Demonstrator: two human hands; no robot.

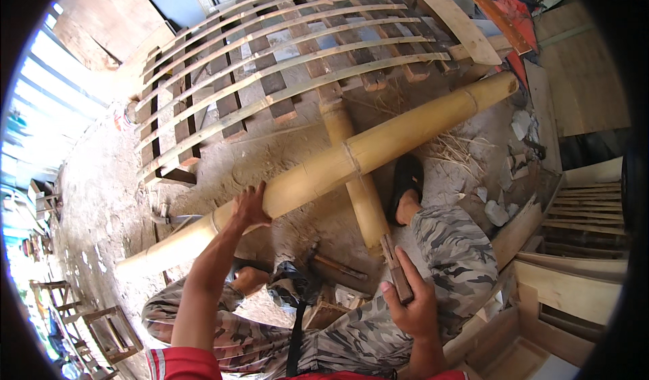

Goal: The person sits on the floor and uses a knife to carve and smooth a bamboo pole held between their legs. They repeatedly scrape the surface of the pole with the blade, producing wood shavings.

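Note:
A long thick bamboo pole (pixel 378 147) lies slanted across the dusty ground, resting on a shorter bamboo piece (pixel 358 191) that crosses under it. My left hand (pixel 249 207) presses flat on the long pole near its lower end, fingers spread. My right hand (pixel 412 302) is closed around the wooden handle of a tool (pixel 395 272), near my right knee; the tool's working end is not visible. I sit low, in camouflage trousers, my right foot in a black sandal (pixel 405 180) set against the short bamboo piece.
A large frame of bamboo slats (pixel 284 62) on dark wooden crosspieces lies beyond the pole. A hammer (pixel 331 264) lies on the ground between my legs. Wooden planks and slatted panels (pixel 574 245) stand at right. Stone chips (pixel 497 211) and wooden stools (pixel 101 326) are around.

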